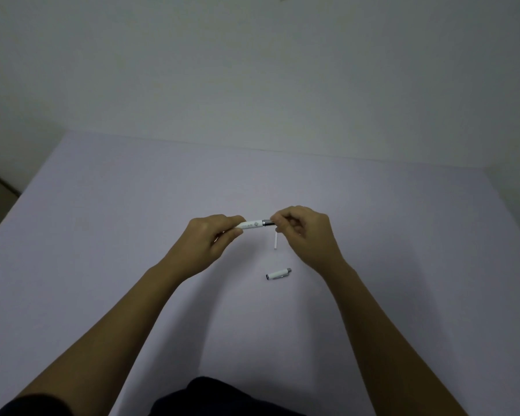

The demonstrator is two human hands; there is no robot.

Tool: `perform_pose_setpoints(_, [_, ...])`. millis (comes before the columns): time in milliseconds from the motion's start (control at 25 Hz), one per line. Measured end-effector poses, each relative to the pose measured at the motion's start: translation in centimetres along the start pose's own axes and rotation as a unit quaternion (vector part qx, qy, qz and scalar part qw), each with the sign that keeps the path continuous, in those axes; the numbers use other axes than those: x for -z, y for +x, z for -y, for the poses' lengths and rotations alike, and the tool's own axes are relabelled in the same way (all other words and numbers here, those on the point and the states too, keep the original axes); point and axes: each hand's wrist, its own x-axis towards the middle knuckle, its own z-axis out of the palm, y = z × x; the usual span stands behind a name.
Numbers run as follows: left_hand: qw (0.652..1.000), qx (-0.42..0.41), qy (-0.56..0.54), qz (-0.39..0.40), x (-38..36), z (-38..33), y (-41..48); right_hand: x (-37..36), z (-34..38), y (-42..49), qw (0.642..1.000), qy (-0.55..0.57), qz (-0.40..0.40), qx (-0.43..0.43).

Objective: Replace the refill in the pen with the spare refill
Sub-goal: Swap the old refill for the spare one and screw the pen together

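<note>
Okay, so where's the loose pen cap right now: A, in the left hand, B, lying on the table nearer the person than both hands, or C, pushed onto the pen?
B: the pen cap lies alone on the table, nearer the person than both hands, which hold the pen above it.

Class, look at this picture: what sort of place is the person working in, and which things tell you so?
Probably a plain indoor desk or worktable: a bare pale table against a blank wall, with only a pen in both hands and a loose pen cap.
</note>
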Motion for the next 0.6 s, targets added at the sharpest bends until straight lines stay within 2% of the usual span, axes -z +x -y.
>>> perform_pose_setpoints(400, [1.000,0.003,-0.006,0.000,-0.04,-0.17,-0.31,0.71,0.35,-0.26,0.998,0.027,0.060,-0.013])
perform_pose_setpoints(600, [1.000,-0.005,-0.007,0.004,-0.17,-0.35,-0.41,1.14,0.21,-0.07,0.998,-0.002,0.069,-0.008])
